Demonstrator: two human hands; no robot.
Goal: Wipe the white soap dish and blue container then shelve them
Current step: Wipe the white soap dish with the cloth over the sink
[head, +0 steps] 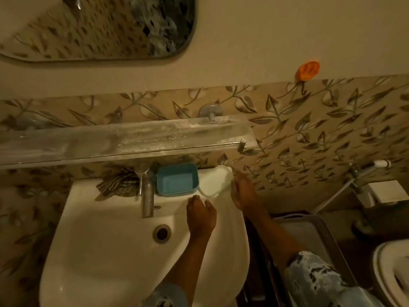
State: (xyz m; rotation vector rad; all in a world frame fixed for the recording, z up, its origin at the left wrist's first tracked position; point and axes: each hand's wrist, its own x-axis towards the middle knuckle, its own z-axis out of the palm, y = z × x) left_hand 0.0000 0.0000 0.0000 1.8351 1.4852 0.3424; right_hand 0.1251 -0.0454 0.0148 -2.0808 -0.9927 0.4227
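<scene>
On the back ledge of the sink (93, 229), at about one o'clock from the drain (162, 233), my white soap dish (213, 181) sits touching the blue container (177, 179), which is just right of the tap (146, 191). My right hand (242, 193) is at the dish's three o'clock edge, fingers reaching onto its rim; whether they have closed on it I cannot tell. My left hand (201, 214) hovers just below the dish, at its six o'clock, fingers loosely apart and holding nothing.

The striped cloth (118, 181) lies bunched behind the tap at nine o'clock from the container, and neither hand has it. So I judge the wiping has not begun, or at least I see no sign of it. The glass shelf (132, 138) above, at twelve o'clock from both items, carries nothing of mine and looks dusty. Both wipes and both shelvings appear to be left, and the dish looks like my first piece.
</scene>
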